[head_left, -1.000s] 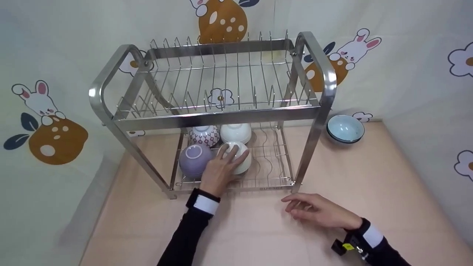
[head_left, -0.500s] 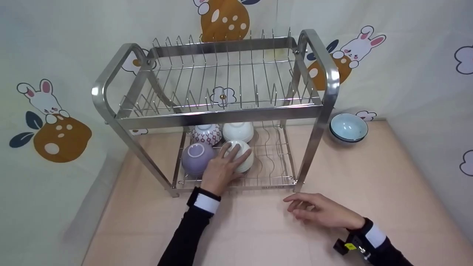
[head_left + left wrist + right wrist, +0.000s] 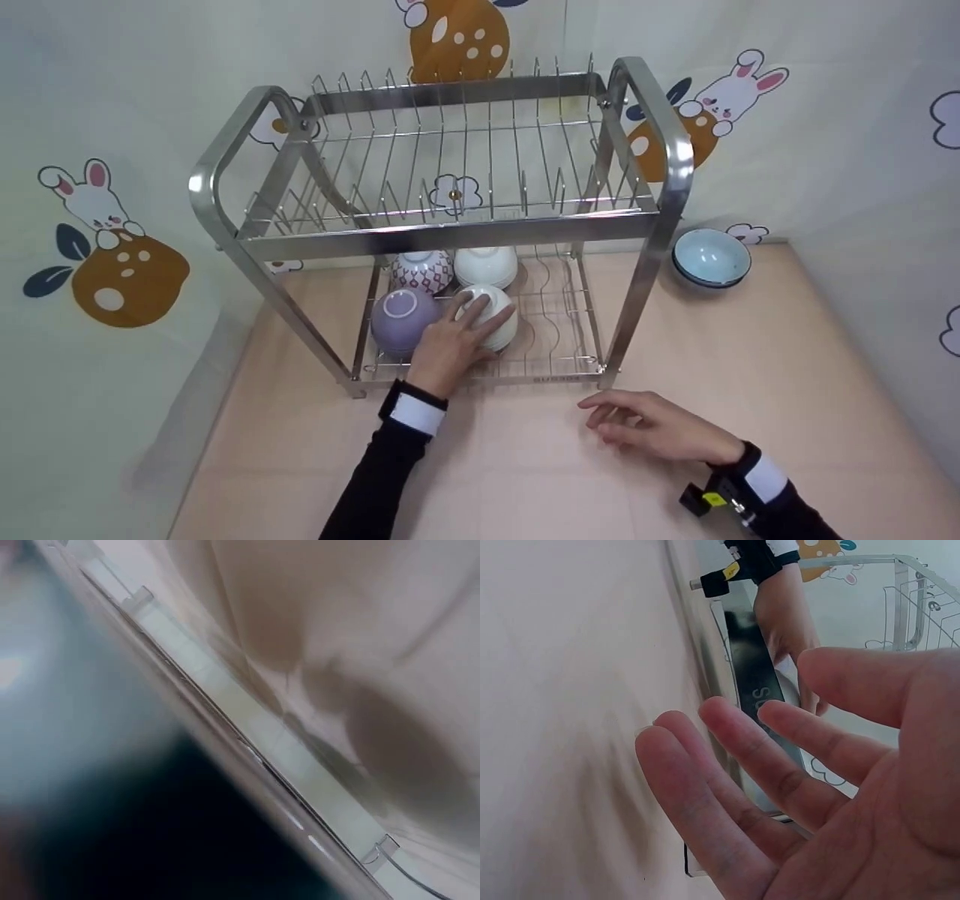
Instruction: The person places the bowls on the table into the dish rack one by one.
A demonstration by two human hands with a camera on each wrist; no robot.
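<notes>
A white bowl (image 3: 504, 335) stands upside down on the lower shelf (image 3: 559, 366) of a metal dish rack, at the front. My left hand (image 3: 448, 345) grips it, fingers spread over its base and thumb low at the near side. Left of it an upside-down purple bowl (image 3: 405, 330) sits close to that hand. Behind are a red-patterned bowl (image 3: 421, 276) and another white bowl (image 3: 486, 268), both inverted. My right hand (image 3: 664, 431) holds nothing and hovers with loosely bent fingers by the rack's front right foot. The left wrist view is mostly filled by blurred close surfaces.
The rack's upper wire tier (image 3: 450, 232) spans above the bowls, between tall side handles (image 3: 679, 161). Two stacked light-blue bowls (image 3: 711, 259) stand upright on the table (image 3: 540, 465) to the right. A printed cloth backdrop (image 3: 847, 150) closes off the back and sides.
The head view has shifted slightly. My left hand stays on the white bowl, and my right hand keeps its place by the rack's foot.
</notes>
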